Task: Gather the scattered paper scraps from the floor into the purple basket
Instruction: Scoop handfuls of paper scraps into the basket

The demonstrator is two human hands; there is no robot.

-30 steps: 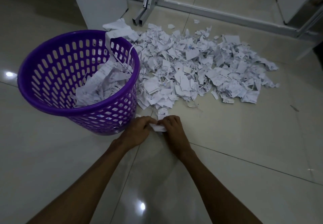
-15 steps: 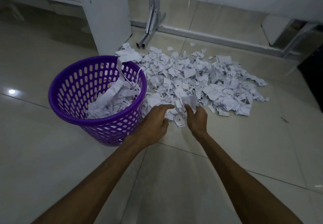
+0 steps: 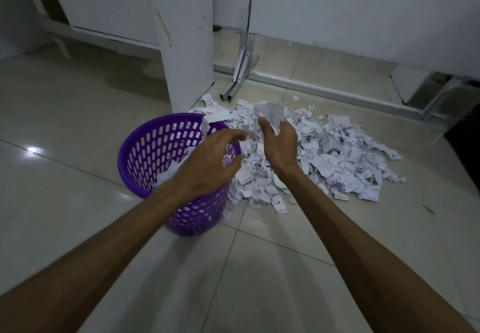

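The right hand (image 3: 281,148) holds up white scraps (image 3: 270,114) above the floor pile (image 3: 337,161); the left hand (image 3: 210,166) (fingers curled) hangs over the purple basket (image 3: 145,151).

The purple basket (image 3: 145,156) stands upright on the tiled floor, round, its wall pierced with oval slots, white scraps lying inside and one strip draped over its far rim. Just to its right, touching its base, a broad heap of torn white paper scraps (image 3: 337,161) spreads across the tiles — crumpled, some printed — toward the far wall.
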